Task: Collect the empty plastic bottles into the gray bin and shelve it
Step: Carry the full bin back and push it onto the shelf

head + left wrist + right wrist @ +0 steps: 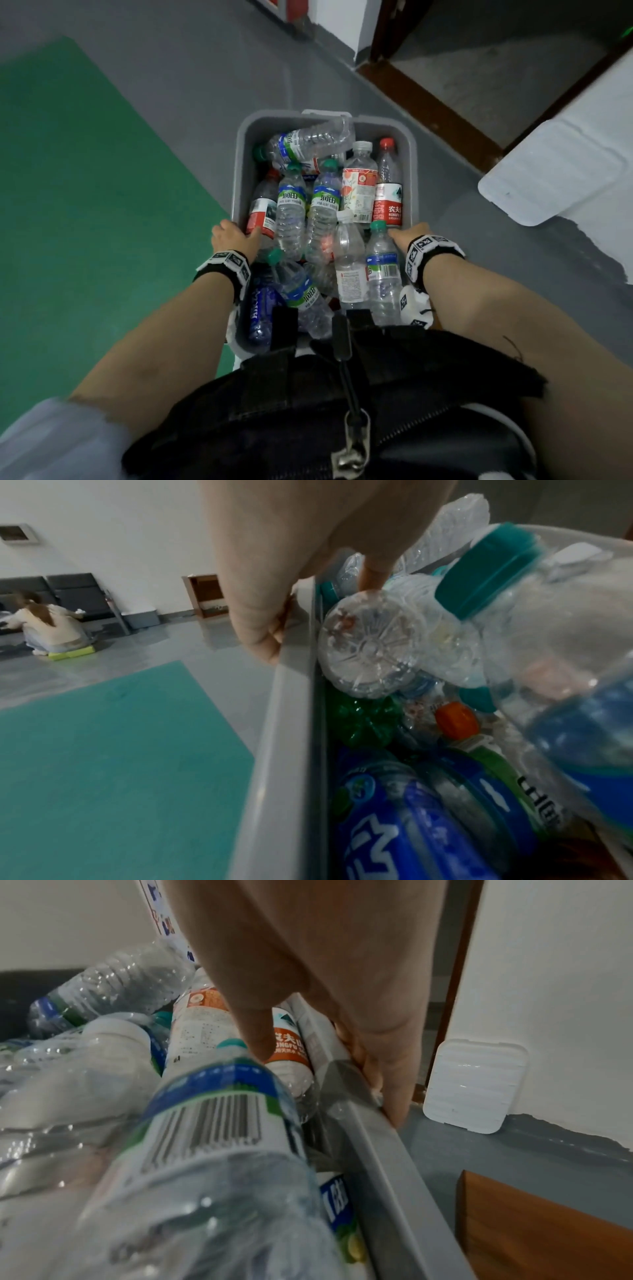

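Our left hand (233,236) grips the left rim of the gray bin (246,137), thumb tipped inside against the bottles, the other fingers curled under the lip, as the left wrist view shows (260,631). Our right hand (407,233) does the same on the opposite rim: thumb (257,1039) over the edge among the bottles, fingers wrapped beneath the lip on the outside. So both hands are clamped on the bin, one per long side, and it hangs between them in front of our waist, clear of the gray floor (191,75).

Between the hands the bin is heaped with empty plastic bottles (322,212), some upright, some lying across. One clear bottle (311,140) lies crosswise at the far end, beyond our fingertips, with its end riding at or over the rim.

We judge that collecting is done and carrying to the shelf is the step in hand. To do it well we should keep the bin level and both grips even (a tilt away from us would send that top bottle over the edge first). Short, smooth steps help, since the load is light but loose.

Out past the right hand a white lid (551,174) leans against the wall, near a doorway with a brown threshold (431,106). To the left of the left hand lies a green mat (78,205). No shelf shows yet.
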Motion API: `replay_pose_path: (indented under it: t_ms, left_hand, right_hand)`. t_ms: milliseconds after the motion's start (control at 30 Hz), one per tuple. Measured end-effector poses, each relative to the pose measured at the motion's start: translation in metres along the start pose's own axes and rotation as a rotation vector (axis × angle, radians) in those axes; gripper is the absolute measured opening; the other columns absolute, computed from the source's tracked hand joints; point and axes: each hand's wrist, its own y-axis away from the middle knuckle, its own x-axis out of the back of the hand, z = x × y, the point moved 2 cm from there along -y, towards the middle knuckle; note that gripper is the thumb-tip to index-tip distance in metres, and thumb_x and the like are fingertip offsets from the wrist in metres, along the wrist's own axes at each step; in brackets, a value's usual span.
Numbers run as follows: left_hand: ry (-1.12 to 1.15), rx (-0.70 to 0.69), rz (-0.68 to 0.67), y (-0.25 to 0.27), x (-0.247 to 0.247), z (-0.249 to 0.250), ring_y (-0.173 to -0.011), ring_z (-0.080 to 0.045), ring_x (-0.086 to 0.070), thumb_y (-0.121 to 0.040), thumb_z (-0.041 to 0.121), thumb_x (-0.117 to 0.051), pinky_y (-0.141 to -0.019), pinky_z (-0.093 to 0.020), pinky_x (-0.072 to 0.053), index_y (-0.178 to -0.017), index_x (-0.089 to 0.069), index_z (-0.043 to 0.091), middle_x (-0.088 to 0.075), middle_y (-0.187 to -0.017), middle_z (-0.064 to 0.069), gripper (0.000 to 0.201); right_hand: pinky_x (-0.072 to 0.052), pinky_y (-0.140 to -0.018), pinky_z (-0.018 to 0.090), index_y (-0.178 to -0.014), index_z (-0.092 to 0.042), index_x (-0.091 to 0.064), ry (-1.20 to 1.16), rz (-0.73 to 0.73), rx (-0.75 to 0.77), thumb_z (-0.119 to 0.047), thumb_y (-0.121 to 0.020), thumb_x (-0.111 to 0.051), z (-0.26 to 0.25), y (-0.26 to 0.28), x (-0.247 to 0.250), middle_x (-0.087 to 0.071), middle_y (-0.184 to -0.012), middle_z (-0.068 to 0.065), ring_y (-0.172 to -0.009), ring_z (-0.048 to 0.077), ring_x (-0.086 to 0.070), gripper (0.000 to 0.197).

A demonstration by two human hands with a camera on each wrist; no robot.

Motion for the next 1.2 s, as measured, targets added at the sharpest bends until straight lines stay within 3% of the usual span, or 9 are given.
replay_pose_path:
  t_ms: [100, 333, 567, 767, 900, 1067, 1200]
  left_hand:
    - [-0.039, 0.005, -0.027, -0.047, -0.006, 0.027, -0.118, -0.036, -0.045, -0.089, 0.04, -0.057, -0.1, -0.042, -0.037, -0.124, -0.042, -0.006, -0.045, -0.128, -0.024, 0.06]
    - [-0.025, -0.188, -0.066, -0.164, -0.005, 0.124, -0.117, -0.039, -0.046, -0.086, 0.04, -0.062, -0.099, -0.045, -0.037, -0.122, -0.043, -0.006, -0.046, -0.126, -0.024, 0.061]
    - [-0.078, -0.24, -0.198, -0.221, -0.039, 0.215, -0.12, -0.038, -0.046, -0.087, 0.041, -0.06, -0.101, -0.043, -0.036, -0.125, -0.04, -0.007, -0.044, -0.131, -0.026, 0.064]
    - [-0.165, -0.376, -0.288, -0.225, -0.094, 0.309, -0.121, -0.037, -0.045, -0.087, 0.044, -0.059, -0.102, -0.044, -0.037, -0.128, -0.039, -0.007, -0.042, -0.132, -0.025, 0.068]
    - [-0.207, -0.428, -0.314, -0.217, -0.14, 0.386, -0.123, -0.036, -0.044, -0.088, 0.042, -0.059, -0.103, -0.042, -0.036, -0.129, -0.038, -0.007, -0.041, -0.134, -0.025, 0.067]
    - [-0.181, -0.486, -0.249, -0.192, -0.191, 0.479, -0.119, -0.038, -0.046, -0.089, 0.041, -0.058, -0.1, -0.043, -0.036, -0.124, -0.041, -0.01, -0.045, -0.129, -0.027, 0.064]
    - [-0.245, -0.563, -0.277, -0.171, -0.215, 0.537, -0.118, -0.04, -0.046, -0.088, 0.043, -0.058, -0.098, -0.047, -0.038, -0.125, -0.04, -0.007, -0.045, -0.128, -0.025, 0.065]
  right_hand:
    - [-0.044, -0.086, 0.04, -0.135, -0.006, -0.042, 0.022, 0.017, -0.03, -0.044, -0.083, -0.067, -0.025, -0.024, 0.0, -0.058, -0.126, 0.016, -0.106, 0.034, -0.059, 0.069]
    - [-0.043, -0.095, 0.044, -0.141, -0.005, -0.032, -0.16, 0.12, -0.159, -0.04, -0.084, -0.068, -0.088, -0.087, 0.025, -0.051, -0.137, 0.018, -0.118, 0.036, -0.054, 0.077]
    - [-0.045, -0.094, 0.039, -0.139, -0.002, -0.035, -0.237, 0.306, -0.236, -0.04, -0.09, -0.059, -0.106, -0.129, 0.058, -0.047, -0.139, 0.02, -0.121, 0.036, -0.053, 0.067]
    - [-0.045, -0.088, 0.039, -0.14, -0.003, -0.031, -0.344, 0.32, -0.386, -0.039, -0.091, -0.059, -0.069, -0.171, 0.103, -0.049, -0.138, 0.019, -0.117, 0.036, -0.056, 0.067]
    - [-0.045, -0.085, 0.037, -0.137, -0.002, -0.034, -0.308, 0.346, -0.376, -0.035, -0.091, -0.058, -0.048, -0.211, 0.157, -0.051, -0.135, 0.02, -0.116, 0.036, -0.056, 0.062]
    - [-0.041, -0.079, 0.032, -0.138, -0.002, -0.034, -0.342, 0.332, -0.379, -0.038, -0.091, -0.054, -0.023, -0.261, 0.246, -0.056, -0.126, 0.017, -0.093, 0.029, -0.054, 0.062]
    - [-0.044, -0.085, 0.036, -0.136, -0.001, -0.035, -0.391, 0.367, -0.46, -0.041, -0.091, -0.057, 0.004, -0.284, 0.269, -0.053, -0.131, 0.019, -0.113, 0.034, -0.057, 0.064]
